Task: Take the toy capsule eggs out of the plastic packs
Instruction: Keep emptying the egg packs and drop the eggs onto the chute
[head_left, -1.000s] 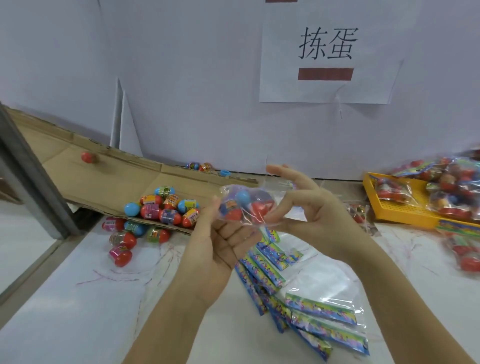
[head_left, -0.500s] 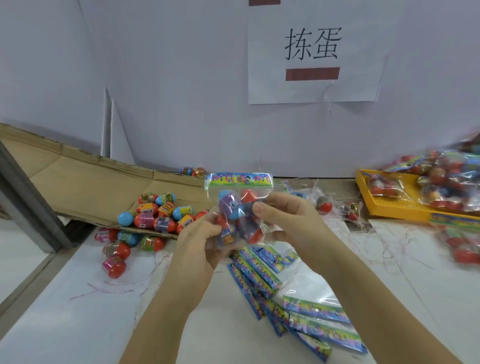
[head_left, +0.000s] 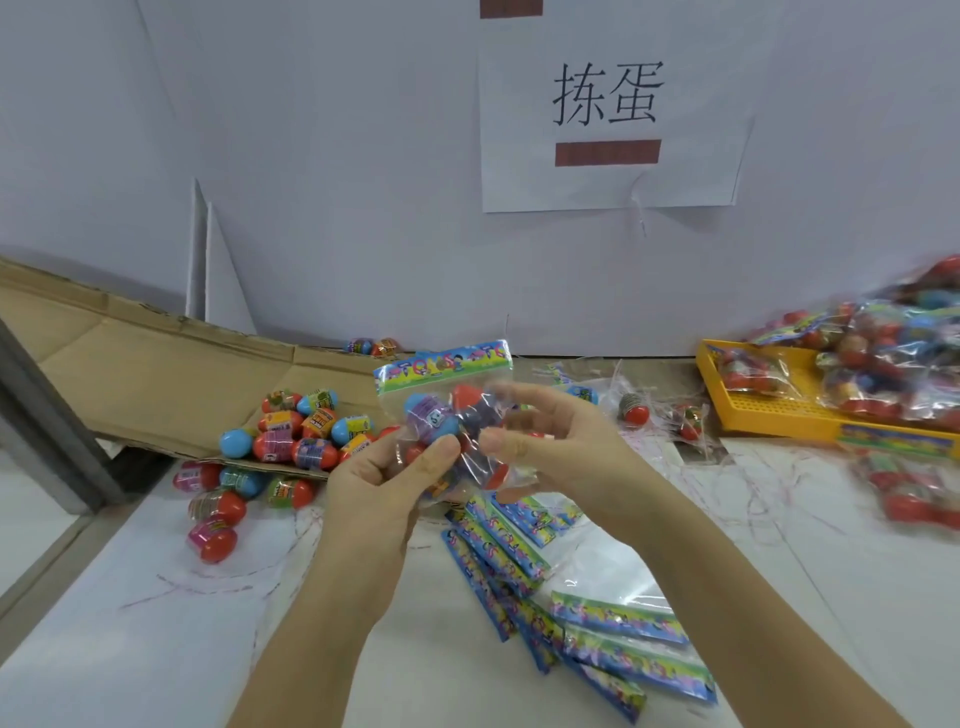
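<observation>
One clear plastic pack (head_left: 441, 405) of capsule eggs is held up above the table (head_left: 130, 623), printed header uppermost. Both hands are together and clamped on it: the left hand (head_left: 384, 483) pinches its lower left, and the right hand (head_left: 561, 447) pinches its right side. Loose eggs (head_left: 306, 431) are heaped on cardboard (head_left: 156, 374) to the left. Empty packs (head_left: 571, 603) lie beneath the hands. A yellow tray (head_left: 769, 421) of full packs (head_left: 904, 353) sits far right.

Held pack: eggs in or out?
In: blue and red capsule eggs show through the clear plastic pack, gripped by the left hand and right hand.
</observation>
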